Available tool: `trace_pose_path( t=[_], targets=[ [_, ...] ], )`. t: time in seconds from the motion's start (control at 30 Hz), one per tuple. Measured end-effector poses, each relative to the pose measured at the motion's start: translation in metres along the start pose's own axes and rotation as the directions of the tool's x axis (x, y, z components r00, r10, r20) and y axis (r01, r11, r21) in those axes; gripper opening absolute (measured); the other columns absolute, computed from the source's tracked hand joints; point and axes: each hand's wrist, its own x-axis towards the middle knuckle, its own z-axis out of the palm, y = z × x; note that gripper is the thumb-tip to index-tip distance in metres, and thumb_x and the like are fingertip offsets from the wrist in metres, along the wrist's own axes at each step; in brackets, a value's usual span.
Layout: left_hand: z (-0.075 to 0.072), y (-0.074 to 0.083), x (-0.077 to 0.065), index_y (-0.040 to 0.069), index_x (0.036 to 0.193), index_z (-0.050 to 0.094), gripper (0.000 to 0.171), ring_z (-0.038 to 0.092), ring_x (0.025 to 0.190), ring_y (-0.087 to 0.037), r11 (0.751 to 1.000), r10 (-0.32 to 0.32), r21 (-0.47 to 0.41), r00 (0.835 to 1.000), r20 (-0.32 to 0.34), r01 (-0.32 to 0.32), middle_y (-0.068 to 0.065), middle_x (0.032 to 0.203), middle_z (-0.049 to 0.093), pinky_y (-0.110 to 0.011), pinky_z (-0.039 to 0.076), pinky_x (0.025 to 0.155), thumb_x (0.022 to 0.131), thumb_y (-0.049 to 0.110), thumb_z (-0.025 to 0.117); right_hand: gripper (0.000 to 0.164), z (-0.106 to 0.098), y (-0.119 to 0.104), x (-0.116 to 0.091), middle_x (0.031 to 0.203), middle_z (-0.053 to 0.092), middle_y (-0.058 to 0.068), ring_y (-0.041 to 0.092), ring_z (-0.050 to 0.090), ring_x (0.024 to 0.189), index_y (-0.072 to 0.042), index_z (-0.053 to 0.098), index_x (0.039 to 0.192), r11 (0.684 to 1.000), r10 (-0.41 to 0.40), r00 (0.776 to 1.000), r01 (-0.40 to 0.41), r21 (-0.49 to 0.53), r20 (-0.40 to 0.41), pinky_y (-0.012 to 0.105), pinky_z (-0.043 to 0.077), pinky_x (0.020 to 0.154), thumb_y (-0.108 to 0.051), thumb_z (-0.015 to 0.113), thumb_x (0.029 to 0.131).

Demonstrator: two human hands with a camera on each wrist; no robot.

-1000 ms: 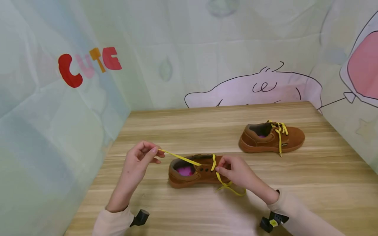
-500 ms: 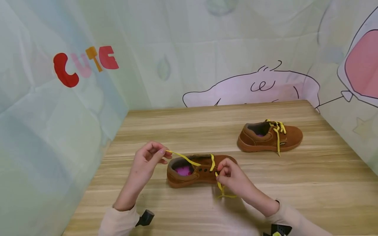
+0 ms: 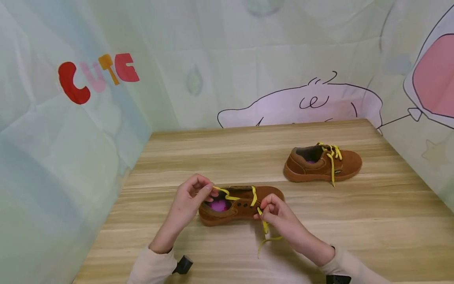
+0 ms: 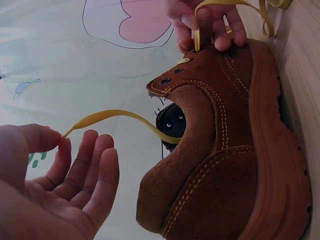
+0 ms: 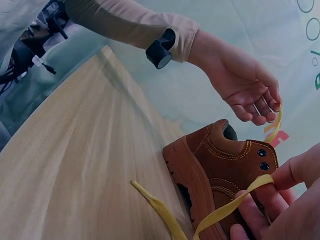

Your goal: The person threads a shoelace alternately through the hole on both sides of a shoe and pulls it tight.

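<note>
Brown suede lace-up shoe (image 3: pixel 230 215), seen from the head camera: it sits upright near the middle of a wood-grain table (image 3: pixel 170 157), heel to the left and toe to the right, with a pink-purple insole (image 3: pixel 218 205) inside. Its yellow lace (image 3: pixel 254 196) is only partly threaded, with one strand crossing near the toe. The left hand (image 3: pixel 193 197), over the heel opening, pinches a slack length of lace between thumb and index finger. The right hand (image 3: pixel 278 215), at the front of the lacing, has curled fingers and pinches the lace beside an eyelet; a loose end trails below it. Farther back and to the right is a matching shoe (image 3: pixel 345 165), laced in yellow. Behind is a pale printed backdrop (image 3: pixel 198 31) with the colourful word "CUTE" (image 3: pixel 74 85).

From the left wrist: the lace arcs from the left fingertips into the shoe's opening, the other fingers loosely bent. The right hand touches the upper at the far end.

From the right wrist: lace runs across the bent right fingers, and its tipped end hangs before the table. Beyond the shoe, the left hand holds its strand.
</note>
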Motion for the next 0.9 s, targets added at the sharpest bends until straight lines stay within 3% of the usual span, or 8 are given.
trace_pose_path(
  t=[0.17, 0.3, 0.4, 0.47, 0.6, 0.7, 0.8, 0.9],
  targets=[
    [-0.001, 0.000, 0.003, -0.002, 0.100, 0.055, 0.022, 0.068, 0.081, -0.009, 0.999, 0.032, 0.007, 0.998, -0.054, -0.032, -0.020, 0.096, 0.066, -0.029, 0.056, 0.072, 0.095, 0.020, 0.055, 0.021, 0.000, 0.001, 0.000, 0.079, 0.056, -0.002, 0.018, 0.068, 0.083, -0.003, 0.041, 0.104, 1.000, -0.006, 1.000, 0.005, 0.006, 0.029, 0.028, 0.051, 0.085, 0.002, 0.051, 0.086],
    [0.000, -0.003, 0.005, -0.001, 0.098, 0.057, 0.019, 0.067, 0.082, -0.008, 0.999, 0.004, 0.050, 0.998, -0.063, -0.001, -0.020, 0.097, 0.066, -0.028, 0.056, 0.074, 0.095, 0.018, 0.056, 0.025, -0.002, -0.004, -0.006, 0.078, 0.056, 0.000, 0.018, 0.066, 0.068, -0.004, 0.038, 0.107, 1.000, 0.020, 0.996, -0.021, 0.020, 0.084, 0.026, 0.050, 0.074, -0.001, 0.052, 0.087],
    [0.003, -0.007, 0.006, 0.003, 0.096, 0.060, 0.017, 0.066, 0.084, -0.010, 0.992, -0.022, 0.126, 0.997, -0.069, 0.031, -0.016, 0.095, 0.066, -0.026, 0.055, 0.074, 0.094, 0.019, 0.058, 0.022, -0.009, -0.011, -0.013, 0.082, 0.061, 0.001, 0.016, 0.066, 0.068, -0.002, 0.043, 0.109, 0.999, 0.003, 0.988, -0.010, 0.044, 0.155, 0.029, 0.053, 0.070, -0.007, 0.053, 0.091],
    [0.003, -0.008, 0.007, 0.007, 0.094, 0.062, 0.014, 0.064, 0.084, -0.011, 0.981, -0.027, 0.189, 0.996, -0.086, 0.043, -0.011, 0.093, 0.067, -0.024, 0.053, 0.073, 0.092, 0.021, 0.060, 0.020, -0.015, -0.020, -0.020, 0.086, 0.065, 0.001, 0.015, 0.067, 0.071, -0.001, 0.049, 0.110, 0.998, -0.038, 0.977, 0.028, 0.048, 0.209, 0.035, 0.055, 0.076, -0.012, 0.053, 0.094],
    [0.006, -0.007, 0.008, 0.014, 0.092, 0.066, 0.007, 0.061, 0.083, -0.011, 0.939, 0.035, 0.343, 0.994, -0.099, 0.001, -0.002, 0.090, 0.068, -0.021, 0.050, 0.068, 0.090, 0.021, 0.064, 0.020, -0.031, -0.044, -0.032, 0.092, 0.069, -0.002, 0.014, 0.068, 0.078, -0.003, 0.058, 0.111, 0.989, -0.134, 0.946, 0.109, 0.100, 0.294, 0.034, 0.051, 0.086, -0.013, 0.047, 0.098],
    [0.011, -0.005, 0.010, 0.016, 0.093, 0.068, 0.007, 0.060, 0.083, -0.009, 0.890, 0.133, 0.449, 0.988, -0.077, -0.084, 0.002, 0.091, 0.068, -0.021, 0.050, 0.065, 0.088, 0.019, 0.065, 0.030, -0.042, -0.062, -0.040, 0.099, 0.070, 0.000, 0.014, 0.068, 0.085, -0.004, 0.060, 0.114, 0.953, -0.241, 0.894, 0.145, 0.265, 0.377, 0.031, 0.049, 0.090, -0.004, 0.034, 0.100],
    [0.019, -0.005, 0.015, 0.016, 0.096, 0.070, 0.009, 0.060, 0.083, -0.008, 0.836, 0.215, 0.521, 0.976, -0.028, -0.169, 0.005, 0.094, 0.068, -0.024, 0.052, 0.066, 0.088, 0.017, 0.065, 0.043, -0.050, -0.078, -0.043, 0.110, 0.070, 0.006, 0.016, 0.068, 0.093, -0.001, 0.058, 0.120, 0.883, -0.391, 0.810, 0.196, 0.426, 0.438, 0.031, 0.048, 0.095, 0.008, 0.022, 0.097],
    [0.027, -0.005, 0.021, 0.019, 0.098, 0.070, 0.011, 0.061, 0.089, -0.010, 0.769, 0.257, 0.599, 0.966, 0.032, -0.224, 0.006, 0.098, 0.067, -0.029, 0.054, 0.074, 0.088, 0.018, 0.066, 0.049, -0.054, -0.092, -0.045, 0.119, 0.067, 0.010, 0.019, 0.068, 0.098, 0.002, 0.055, 0.125, 0.821, -0.523, 0.734, 0.297, 0.487, 0.433, 0.031, 0.047, 0.098, 0.014, 0.019, 0.095]
  ],
)
